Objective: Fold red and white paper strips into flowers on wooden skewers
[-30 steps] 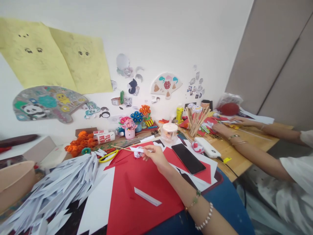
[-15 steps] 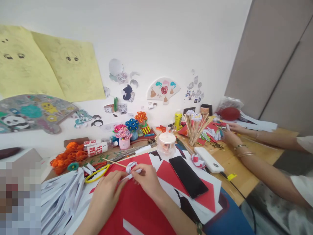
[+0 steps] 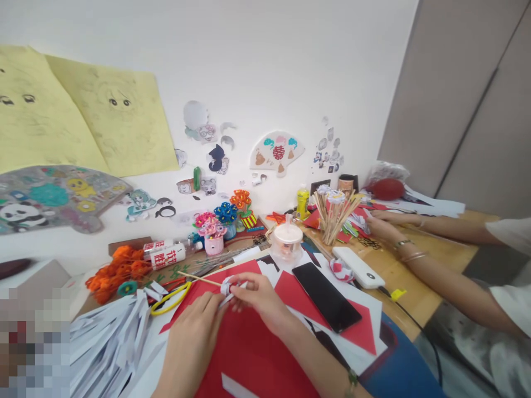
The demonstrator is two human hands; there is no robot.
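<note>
- Over the red sheet (image 3: 249,354), the bud (image 3: 226,286), a small white paper wad, sits at the end of a thin stick (image 3: 199,277), between the person's hands.
- The right hand (image 3: 258,298) has thumb and forefinger pinched narrow, holding the bud at its edge.
- The left hand (image 3: 198,316) lies just beside it, fingers close together; its tips are partly hidden, so whether they grip the strip (image 3: 226,300) cannot be told.
- Done, it seems: some paper is gathered round the stick's end. Not yet done: the strip sticks out loose below the bud.
- Left unused, by the look of it: one loose strip (image 3: 236,388) near the sheet's lower edge, and a large heap of strips (image 3: 110,337) to the left.
- Beside that heap rest yellow-handled scissors (image 3: 171,298), apart from both hands.
- Farther back stands a bundle of sticks (image 3: 332,221) with white flowers (image 3: 335,195) among the tops, apparently finished pieces.
</note>
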